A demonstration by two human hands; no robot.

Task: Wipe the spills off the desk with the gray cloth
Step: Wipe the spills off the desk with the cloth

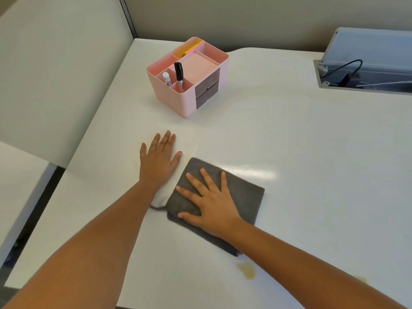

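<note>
a: state the step in hand.

b: wiping, judged from the layout. the gray cloth (225, 197) lies folded flat on the table (312, 163), near centre. the right hand (211, 204) presses on it with the palm down and the fingers spread; its grip is wide and closes on nothing.

a: and the left hand?

b: the left hand (159, 160) rests flat on the bare table just left of the cloth, fingers extended, grip wide, holding nothing. it appears to act as a brace.

a: what remains to be cleaned?

b: a yellowish spill (246, 270) sits just beyond the near corner of the cloth, apart from it. a fainter mark (361, 279) lies further right, near the front edge. a thin dark smear (157, 207) shows at the left edge of the cloth, by the left wrist.

a: what does the next move call for?

b: draw the cloth toward the near edge, over the yellowish spill, keeping flat palm pressure. then sweep right to the fainter mark.

a: any obstruction?

b: the pink organiser (189, 79) stands well apart, on the far side.
</note>
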